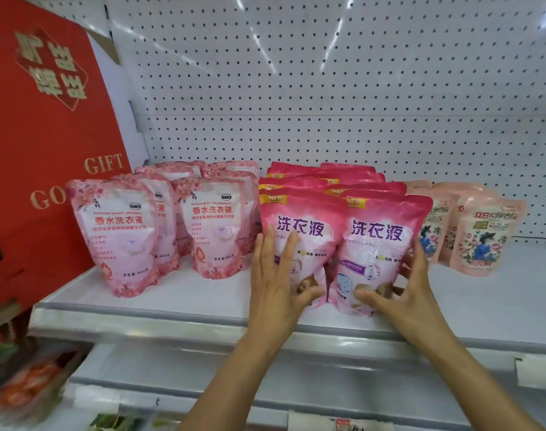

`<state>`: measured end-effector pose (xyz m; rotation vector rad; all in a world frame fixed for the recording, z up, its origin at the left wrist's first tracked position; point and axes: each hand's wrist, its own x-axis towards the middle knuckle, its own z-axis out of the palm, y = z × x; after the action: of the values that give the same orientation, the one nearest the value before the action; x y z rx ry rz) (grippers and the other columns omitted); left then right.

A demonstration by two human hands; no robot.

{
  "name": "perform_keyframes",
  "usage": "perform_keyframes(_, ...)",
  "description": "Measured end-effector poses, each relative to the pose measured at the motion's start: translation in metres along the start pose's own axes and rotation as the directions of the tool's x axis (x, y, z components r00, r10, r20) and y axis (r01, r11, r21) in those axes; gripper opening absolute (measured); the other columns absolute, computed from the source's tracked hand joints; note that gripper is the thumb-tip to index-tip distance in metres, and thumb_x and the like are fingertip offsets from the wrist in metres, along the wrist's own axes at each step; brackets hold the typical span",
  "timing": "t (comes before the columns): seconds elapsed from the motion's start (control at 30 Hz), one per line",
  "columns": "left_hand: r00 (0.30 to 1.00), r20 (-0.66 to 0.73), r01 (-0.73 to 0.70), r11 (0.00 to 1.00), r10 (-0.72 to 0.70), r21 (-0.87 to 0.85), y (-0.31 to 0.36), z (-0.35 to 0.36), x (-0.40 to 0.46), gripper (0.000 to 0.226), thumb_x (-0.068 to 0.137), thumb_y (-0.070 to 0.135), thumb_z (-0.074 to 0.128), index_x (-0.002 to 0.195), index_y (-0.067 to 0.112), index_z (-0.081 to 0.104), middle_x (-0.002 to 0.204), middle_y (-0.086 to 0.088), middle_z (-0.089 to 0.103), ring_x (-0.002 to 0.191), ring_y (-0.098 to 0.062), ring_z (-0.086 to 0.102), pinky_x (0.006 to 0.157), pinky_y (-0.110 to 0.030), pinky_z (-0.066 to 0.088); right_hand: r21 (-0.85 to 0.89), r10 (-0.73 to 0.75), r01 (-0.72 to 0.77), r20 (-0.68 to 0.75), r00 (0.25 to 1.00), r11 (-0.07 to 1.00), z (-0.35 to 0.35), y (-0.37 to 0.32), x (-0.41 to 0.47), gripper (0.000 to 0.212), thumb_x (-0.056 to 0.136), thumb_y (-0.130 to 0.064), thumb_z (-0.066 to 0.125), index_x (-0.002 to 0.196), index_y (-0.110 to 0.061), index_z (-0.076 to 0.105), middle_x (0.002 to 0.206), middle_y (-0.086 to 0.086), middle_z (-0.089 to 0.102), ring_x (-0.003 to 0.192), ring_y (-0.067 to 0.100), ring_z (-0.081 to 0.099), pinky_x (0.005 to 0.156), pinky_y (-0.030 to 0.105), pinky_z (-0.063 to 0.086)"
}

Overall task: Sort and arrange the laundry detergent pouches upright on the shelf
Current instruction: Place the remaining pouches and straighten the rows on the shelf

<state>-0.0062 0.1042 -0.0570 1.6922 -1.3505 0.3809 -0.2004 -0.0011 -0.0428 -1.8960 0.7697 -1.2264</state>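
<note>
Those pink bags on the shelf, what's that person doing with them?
A person is tidying detergent pouches on a white shelf. The left hand presses flat against the left front hot-pink pouch, and the right hand grips the right front hot-pink pouch beside it. Both stand upright at the front of their rows. Pale pink flowery pouches stand to the left, peach ones to the right, and a red gift box leans at the far left.
</note>
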Motion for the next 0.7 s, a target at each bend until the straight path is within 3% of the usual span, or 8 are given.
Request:
perform_keyframes(0.1,0.995,-0.042,0.084,0.994,-0.087,-0.071,-0.006,-0.023,-0.019,0.108,0.073,0.070,0.065,0.153,0.046,-0.004,0.160,0.020,-0.021,0.148,-0.003,-0.016,0.118,-0.038,0.005,-0.047,-0.032,0.020,-0.292,0.956,0.999,0.001,-0.012,-0.009,0.113,0.061,-0.049,0.078,0.149,-0.038,0.009,0.154,0.001,0.026,0.138,0.018,0.033,0.112,0.045,0.035)
perform_keyframes(0.13,0.991,-0.074,0.110,0.991,-0.116,-0.075,-0.013,-0.035,-0.027,0.106,0.074,0.072,0.062,0.152,0.048,-0.006,0.160,0.021,-0.019,0.148,-0.002,-0.015,0.117,-0.037,0.006,-0.055,-0.095,0.080,-0.353,0.931,0.995,0.006,-0.019,-0.013,0.103,0.067,-0.046,0.076,0.149,-0.036,0.012,0.153,0.002,0.026,0.137,0.015,0.033,0.112,0.044,0.035)
perform_keyframes(0.2,0.972,-0.161,0.162,0.984,-0.172,-0.071,-0.033,-0.063,-0.037,0.106,0.074,0.065,0.064,0.151,0.047,-0.006,0.161,0.021,-0.014,0.147,0.001,-0.011,0.117,-0.035,0.009,-0.026,-0.224,0.234,-0.413,0.883,0.972,0.020,-0.038,-0.025,0.085,0.078,-0.032,0.073,0.143,-0.044,0.019,0.148,0.002,0.029,0.129,0.003,0.037,0.109,0.024,0.036)
perform_keyframes(0.27,0.930,-0.271,0.231,0.969,-0.246,-0.087,-0.060,-0.091,-0.041,0.109,0.075,0.052,0.071,0.152,0.042,-0.005,0.162,0.018,-0.008,0.146,0.006,-0.010,0.116,-0.031,0.008,-0.005,-0.333,0.357,-0.370,0.867,0.934,0.045,-0.061,-0.040,0.079,0.083,-0.023,0.073,0.139,-0.046,0.023,0.145,0.003,0.033,0.125,-0.002,0.039,0.100,0.008,0.035)
perform_keyframes(0.4,0.844,-0.348,0.370,0.913,-0.408,-0.173,-0.114,-0.136,-0.041,0.118,0.072,0.037,0.081,0.155,0.029,-0.002,0.162,0.012,-0.004,0.145,0.005,-0.007,0.115,-0.027,0.008,-0.091,-0.520,0.513,-0.094,0.849,0.854,0.120,-0.083,-0.064,0.065,0.084,-0.024,0.067,0.141,-0.021,0.037,0.138,-0.011,0.040,0.123,0.019,0.047,0.105,0.031,0.039)
perform_keyframes(0.53,0.800,-0.190,0.502,0.808,-0.569,-0.307,-0.176,-0.181,-0.030,0.138,0.057,0.021,0.094,0.153,0.037,-0.004,0.161,0.006,0.012,0.145,-0.008,0.020,0.116,-0.037,0.024,-0.076,-0.370,0.382,0.137,0.919,0.921,0.194,-0.095,-0.052,0.069,0.084,-0.026,0.069,0.138,-0.041,0.030,0.132,-0.039,0.027,0.125,0.014,0.043,0.105,0.039,0.040)
perform_keyframes(0.6,0.799,0.016,0.545,0.714,-0.601,-0.439,-0.207,-0.203,-0.018,0.142,0.052,0.010,0.095,0.151,0.045,0.000,0.149,0.007,0.039,0.131,-0.006,0.044,0.105,-0.035,0.043,-0.083,-0.220,0.231,0.121,0.968,0.969,0.224,-0.099,-0.032,0.084,0.080,-0.037,0.074,0.143,-0.041,0.020,0.131,-0.034,0.026,0.129,0.008,0.037,0.107,0.033,0.036)
perform_keyframes(0.7,0.802,0.245,0.594,0.692,-0.544,-0.410,-0.240,-0.217,0.001,0.133,0.042,0.014,0.098,0.146,0.042,0.021,0.131,0.015,0.055,0.118,-0.006,0.055,0.095,-0.034,0.052,-0.046,0.032,-0.032,0.008,0.999,0.998,0.258,-0.100,0.003,0.120,0.063,-0.044,0.085,0.152,-0.029,0.007,0.150,-0.013,0.024,0.137,0.006,0.024,0.112,0.032,0.025)
